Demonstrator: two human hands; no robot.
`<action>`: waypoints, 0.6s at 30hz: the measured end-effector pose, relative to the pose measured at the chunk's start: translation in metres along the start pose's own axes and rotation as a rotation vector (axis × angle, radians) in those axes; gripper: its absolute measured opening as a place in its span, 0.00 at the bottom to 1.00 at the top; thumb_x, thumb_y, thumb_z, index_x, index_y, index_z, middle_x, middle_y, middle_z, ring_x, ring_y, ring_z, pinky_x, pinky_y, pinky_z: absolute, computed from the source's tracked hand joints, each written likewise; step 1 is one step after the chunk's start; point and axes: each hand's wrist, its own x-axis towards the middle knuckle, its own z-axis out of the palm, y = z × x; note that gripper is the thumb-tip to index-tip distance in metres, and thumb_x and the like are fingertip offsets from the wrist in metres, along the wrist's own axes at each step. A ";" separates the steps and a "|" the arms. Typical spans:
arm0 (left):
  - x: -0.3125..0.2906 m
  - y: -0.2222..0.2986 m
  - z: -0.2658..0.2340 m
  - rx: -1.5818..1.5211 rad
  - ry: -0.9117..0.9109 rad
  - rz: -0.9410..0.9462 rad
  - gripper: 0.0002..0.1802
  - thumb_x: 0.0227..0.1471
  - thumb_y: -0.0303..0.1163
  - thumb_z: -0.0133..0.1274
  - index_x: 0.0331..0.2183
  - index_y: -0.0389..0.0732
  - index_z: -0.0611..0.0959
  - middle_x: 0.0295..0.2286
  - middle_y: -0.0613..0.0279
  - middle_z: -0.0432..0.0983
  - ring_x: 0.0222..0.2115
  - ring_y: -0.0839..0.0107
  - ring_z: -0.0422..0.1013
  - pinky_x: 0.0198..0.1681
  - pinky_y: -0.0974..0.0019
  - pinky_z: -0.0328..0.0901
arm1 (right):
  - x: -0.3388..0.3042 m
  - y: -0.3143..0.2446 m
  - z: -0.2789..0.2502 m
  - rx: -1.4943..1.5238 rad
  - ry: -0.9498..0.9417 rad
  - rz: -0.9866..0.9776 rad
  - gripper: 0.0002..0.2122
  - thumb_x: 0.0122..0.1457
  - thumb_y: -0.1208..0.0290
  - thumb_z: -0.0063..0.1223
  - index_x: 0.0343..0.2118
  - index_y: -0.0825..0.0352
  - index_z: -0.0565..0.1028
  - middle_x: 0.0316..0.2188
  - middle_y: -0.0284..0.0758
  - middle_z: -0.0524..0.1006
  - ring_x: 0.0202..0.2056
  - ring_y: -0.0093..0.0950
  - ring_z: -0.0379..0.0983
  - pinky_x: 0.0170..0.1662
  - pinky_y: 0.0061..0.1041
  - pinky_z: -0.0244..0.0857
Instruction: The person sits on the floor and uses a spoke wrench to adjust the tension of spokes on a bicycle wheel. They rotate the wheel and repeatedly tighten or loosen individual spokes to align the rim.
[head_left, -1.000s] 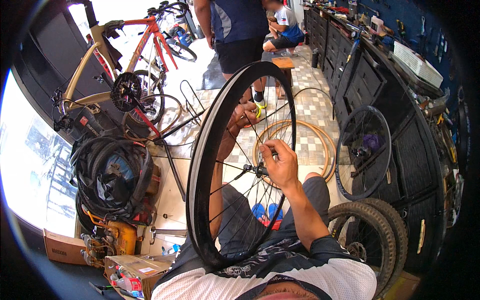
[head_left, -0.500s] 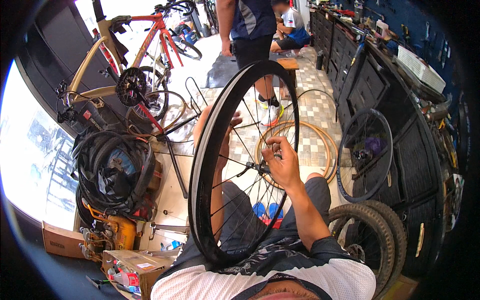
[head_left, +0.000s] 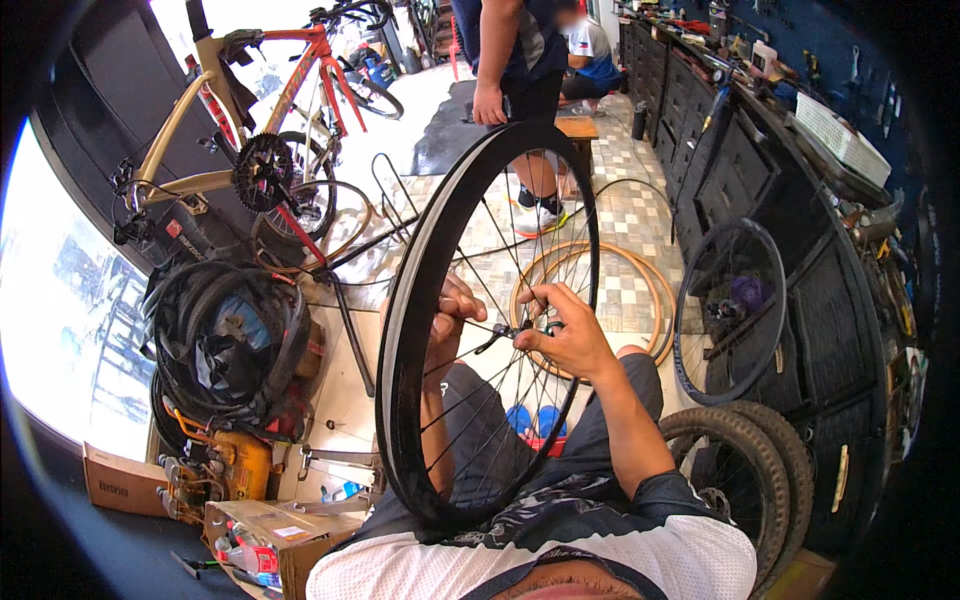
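Note:
A bicycle wheel [head_left: 402, 300] with a deep black rim and pale band stands upright across my lap, without a tyre. Its hub [head_left: 508, 331] carries a quick-release lever [head_left: 488, 346] on the left side. My right hand [head_left: 572, 338] is closed about the right end of the hub, thumb and forefinger curled round it. On the other side, my left hand [head_left: 447, 322] reaches in past the rim with fingers bent together near the spokes and lever. The rim partly hides that hand, so what its fingertips hold cannot be made out.
A tyreless wheel [head_left: 680, 345] leans on black cabinets [head_left: 815, 320] at right, above knobby tyres [head_left: 775, 450]. Tan tyres [head_left: 665, 300] lie on the floor ahead. A person [head_left: 510, 60] stands beyond the wheel. Bike frames [head_left: 180, 120], bundled tubes [head_left: 225, 330] and a cardboard box [head_left: 270, 530] stand left.
My left hand has moved from behind the rim in toward the hub, its fingers now bent. My right hand has lowered onto the hub end. The standing person has shifted right, arm now hanging nearer.

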 end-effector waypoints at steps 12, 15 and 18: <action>-0.008 0.009 0.006 -0.098 0.098 0.045 0.16 0.52 0.21 0.68 0.42 0.31 0.81 0.31 0.51 0.78 0.31 0.64 0.78 0.23 0.66 0.75 | 0.003 -0.009 0.011 0.013 -0.012 -0.020 0.34 0.49 0.40 0.73 0.50 0.64 0.78 0.42 0.36 0.78 0.40 0.31 0.76 0.46 0.31 0.71; -0.011 0.010 0.003 -0.070 0.099 0.071 0.16 0.53 0.19 0.66 0.44 0.30 0.80 0.31 0.51 0.77 0.30 0.64 0.78 0.22 0.65 0.76 | 0.005 -0.009 0.015 0.001 -0.018 -0.036 0.34 0.49 0.39 0.72 0.50 0.64 0.78 0.42 0.36 0.78 0.40 0.31 0.76 0.45 0.31 0.71; -0.016 0.015 0.012 0.096 0.154 0.026 0.14 0.57 0.19 0.62 0.45 0.24 0.79 0.30 0.47 0.77 0.29 0.59 0.79 0.28 0.55 0.80 | 0.003 -0.010 0.012 -0.006 -0.028 -0.014 0.35 0.50 0.38 0.71 0.50 0.64 0.78 0.41 0.36 0.78 0.40 0.31 0.77 0.44 0.31 0.71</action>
